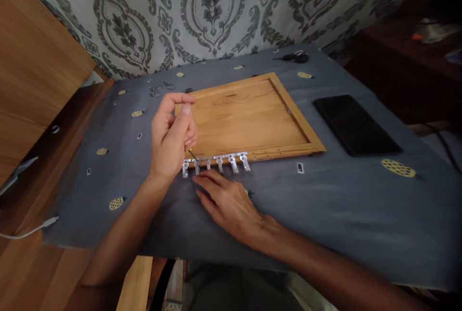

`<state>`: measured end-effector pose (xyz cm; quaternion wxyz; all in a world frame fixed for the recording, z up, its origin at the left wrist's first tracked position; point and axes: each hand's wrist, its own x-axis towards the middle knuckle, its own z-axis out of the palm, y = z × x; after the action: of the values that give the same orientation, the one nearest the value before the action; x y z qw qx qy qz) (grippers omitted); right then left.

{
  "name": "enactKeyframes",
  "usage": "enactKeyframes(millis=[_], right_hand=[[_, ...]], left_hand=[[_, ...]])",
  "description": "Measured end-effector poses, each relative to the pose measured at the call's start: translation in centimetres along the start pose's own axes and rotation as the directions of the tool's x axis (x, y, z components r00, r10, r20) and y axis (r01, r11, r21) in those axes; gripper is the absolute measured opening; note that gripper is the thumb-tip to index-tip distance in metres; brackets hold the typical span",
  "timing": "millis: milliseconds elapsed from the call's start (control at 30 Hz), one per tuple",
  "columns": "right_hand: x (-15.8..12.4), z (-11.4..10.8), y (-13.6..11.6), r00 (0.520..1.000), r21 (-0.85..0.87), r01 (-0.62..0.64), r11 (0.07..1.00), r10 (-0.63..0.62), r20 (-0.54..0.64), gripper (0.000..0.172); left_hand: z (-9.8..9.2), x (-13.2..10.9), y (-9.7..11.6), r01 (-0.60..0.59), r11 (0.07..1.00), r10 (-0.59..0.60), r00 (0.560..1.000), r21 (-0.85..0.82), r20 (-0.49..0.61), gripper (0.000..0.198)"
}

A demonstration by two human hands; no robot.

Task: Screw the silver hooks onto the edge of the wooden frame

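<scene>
My left hand (171, 135) is closed around a screwdriver (194, 156). Its handle is mostly hidden in the fist, and the thin dark shaft slants down to the metal hooks. Several silver hooks (233, 163) sit in a row along the near edge of a shallow framed wooden board (238, 118), which lies flat. The shaft's tip is at the second hook from the left. My right hand (233, 205) rests palm down just in front of the row, fingers stretched out. Its fingertips are close to the left hooks; I cannot tell whether they touch.
A black phone-like slab (355, 123) lies right of the board. Scissors (296, 56) are at the back, and small metal rings (156, 91) lie at the back left. A white cable (48, 222) ends at the left edge. Grey pineapple-print cloth (306, 214) covers the table.
</scene>
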<state>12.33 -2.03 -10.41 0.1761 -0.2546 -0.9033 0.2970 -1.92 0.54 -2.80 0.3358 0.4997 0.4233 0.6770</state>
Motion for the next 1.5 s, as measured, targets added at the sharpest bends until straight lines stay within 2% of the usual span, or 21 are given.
enactKeyframes(millis=[133,400,500,700,1000,1500], right_hand=[[0.0,-0.1,-0.1,1.0,-0.001,-0.005,1.0,0.005,0.015,0.032],[0.0,0.0,0.0,1.0,-0.005,-0.002,1.0,0.002,0.011,0.034],[0.0,0.1,0.0,1.0,-0.007,-0.004,1.0,0.004,0.013,0.034],[0.0,-0.1,-0.1,1.0,-0.008,-0.006,1.0,0.006,0.03,0.033],[0.1,0.0,0.0,0.999,-0.012,-0.018,1.0,0.018,0.034,0.032],[-0.1,0.4,0.3,0.999,-0.009,0.033,0.999,-0.033,-0.043,0.028]], left_hand=[[0.1,-0.1,-0.4,-0.032,0.999,0.032,0.999,0.007,-0.033,0.016],[0.9,-0.4,-1.0,-0.092,0.992,0.111,0.964,0.087,-0.243,0.016],[1.2,-0.4,-1.1,-0.106,0.988,0.134,0.948,0.112,-0.288,0.017],[1.3,-0.4,-1.2,-0.113,0.985,0.145,0.951,0.132,-0.274,0.019],[1.9,-1.2,-1.0,-0.123,0.981,0.146,0.977,0.148,-0.155,0.019],[0.8,-1.0,-0.4,-0.071,0.996,0.08,0.982,0.055,-0.174,0.017]])
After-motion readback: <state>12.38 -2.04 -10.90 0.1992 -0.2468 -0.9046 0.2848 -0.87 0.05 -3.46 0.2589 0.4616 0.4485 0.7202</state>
